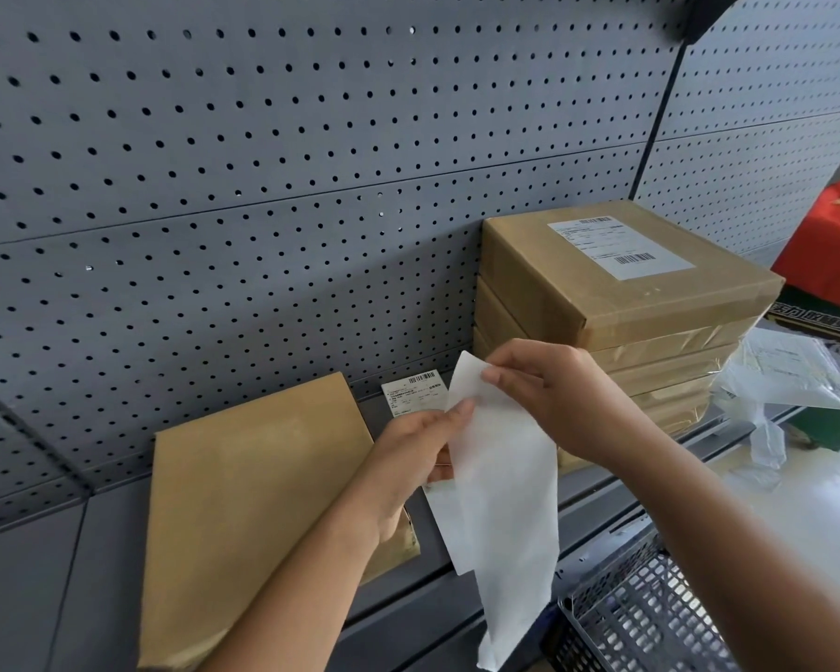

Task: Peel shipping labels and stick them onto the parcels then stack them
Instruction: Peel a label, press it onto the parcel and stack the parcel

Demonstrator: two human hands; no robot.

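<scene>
Stack of parcels (617,332) at the right of the grey shelf (457,589), against the pegboard wall (263,162), topmost one already wearing its label (619,247). Unlabelled parcel (253,502) flat at the left, well apart from the stack, bare on its upper face. Strip of white label paper (500,482) held up between the two, hanging down past the shelf edge toward a wire basket (651,613). Left hand (418,448) pinched on the strip's left edge, fingertips closed on the paper; right hand (549,395) gripping the top corner, thumb and forefinger nipped on it, seemingly starting the peel. Printed label (414,392) visible just behind the strip, near the wall; whether lying loose or part of the strip, impossible to tell. Judged roughly mid-task: several parcels done and stacked, at least one left to label and stack.
</scene>
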